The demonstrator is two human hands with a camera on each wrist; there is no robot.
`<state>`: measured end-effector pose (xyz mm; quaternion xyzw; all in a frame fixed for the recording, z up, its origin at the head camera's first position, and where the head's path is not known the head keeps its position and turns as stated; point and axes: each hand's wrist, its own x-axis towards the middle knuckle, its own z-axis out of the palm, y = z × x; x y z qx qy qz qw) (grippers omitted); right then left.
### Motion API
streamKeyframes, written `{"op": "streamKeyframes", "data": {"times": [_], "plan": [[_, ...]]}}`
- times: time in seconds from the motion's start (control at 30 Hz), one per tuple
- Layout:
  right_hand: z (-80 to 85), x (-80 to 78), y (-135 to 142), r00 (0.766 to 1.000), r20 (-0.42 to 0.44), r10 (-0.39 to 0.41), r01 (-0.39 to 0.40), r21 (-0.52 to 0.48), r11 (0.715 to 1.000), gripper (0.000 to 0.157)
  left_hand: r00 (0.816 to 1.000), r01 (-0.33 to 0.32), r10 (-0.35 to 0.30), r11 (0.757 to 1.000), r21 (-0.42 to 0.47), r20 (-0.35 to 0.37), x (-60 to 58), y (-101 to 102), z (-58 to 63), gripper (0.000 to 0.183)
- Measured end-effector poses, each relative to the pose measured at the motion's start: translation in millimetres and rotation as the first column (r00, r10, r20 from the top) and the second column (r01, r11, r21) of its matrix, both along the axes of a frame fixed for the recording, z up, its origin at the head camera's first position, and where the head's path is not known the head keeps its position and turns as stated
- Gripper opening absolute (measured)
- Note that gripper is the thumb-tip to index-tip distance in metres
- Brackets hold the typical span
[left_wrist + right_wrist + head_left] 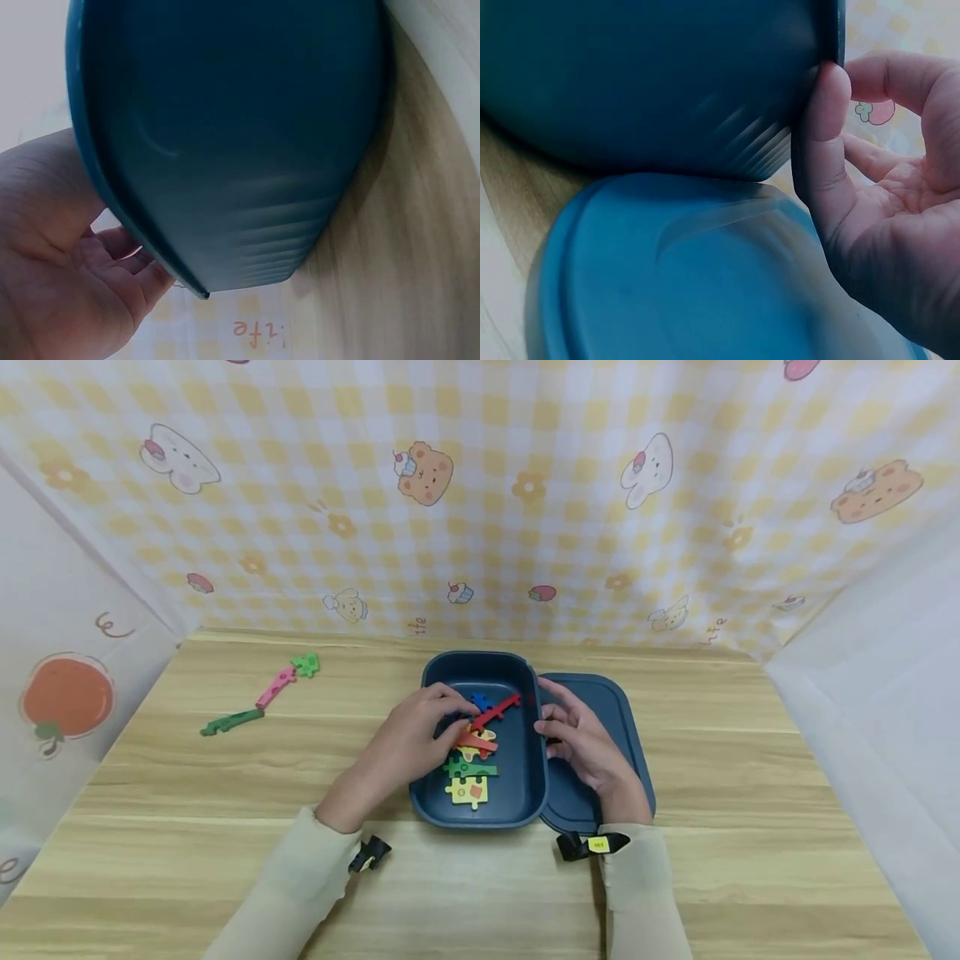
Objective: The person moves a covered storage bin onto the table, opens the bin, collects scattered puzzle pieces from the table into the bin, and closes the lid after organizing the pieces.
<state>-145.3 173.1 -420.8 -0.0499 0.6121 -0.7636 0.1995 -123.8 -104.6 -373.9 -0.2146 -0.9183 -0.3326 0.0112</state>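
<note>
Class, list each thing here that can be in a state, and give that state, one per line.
Box: open, upright on the table
Lid: off, lying at the box's right
Puzzle pieces in box: jumbled, some overlapping
Three table pieces: roughly end to end, joining unclear
Left hand: inside the box, fingertips at the pieces, grip unclear
Right hand: holding the box's right rim

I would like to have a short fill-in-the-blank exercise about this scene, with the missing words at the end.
1. The ____ hand reaches into the box.
2. Outside the box, ____ puzzle pieces lie on the table.
3. The middle one of these is ____.
4. For the person, the lid lies to the box's ____.

Missing words: left; three; pink; right.
</note>
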Motion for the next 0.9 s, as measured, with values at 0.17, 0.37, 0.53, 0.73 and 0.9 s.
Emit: {"op": "streamKeyframes", "data": {"times": [0.17, 0.37, 0.53, 0.73, 0.9], "plan": [[3.1, -1.0, 2, 1.0, -0.003, 0.019, -0.019, 0.005, 1.0, 0.076, 1.0, 0.02, -0.02, 1.0, -0.005, -0.017, -0.4, 3, -2.5, 0.022], [2.1, -0.5, 1, 1.0, -0.006, 0.021, -0.021, -0.008, 1.0, 0.076, 0.998, 0.056, -0.057, 0.998, -0.041, -0.027, 0.3, 6, -8.9, 0.022], [-0.6, 0.8, 1, 1.0, 0.004, 0.017, -0.017, -0.021, 1.0, 0.076, 0.998, 0.053, -0.054, 0.997, -0.048, -0.023, -0.4, 8, -12.2, 0.023], [0.1, 0.4, 0, 1.0, 0.0, 0.015, -0.015, -0.013, 1.0, 0.074, 0.998, 0.043, -0.044, 0.998, -0.052, -0.034, -0.8, 9, -11.0, 0.029], [1.5, 1.4, 0, 1.0, -0.004, 0.015, -0.015, -0.012, 1.0, 0.074, 0.998, 0.04, -0.04, 0.999, -0.021, -0.038, 0.2, 8, -7.5, 0.031]]}}
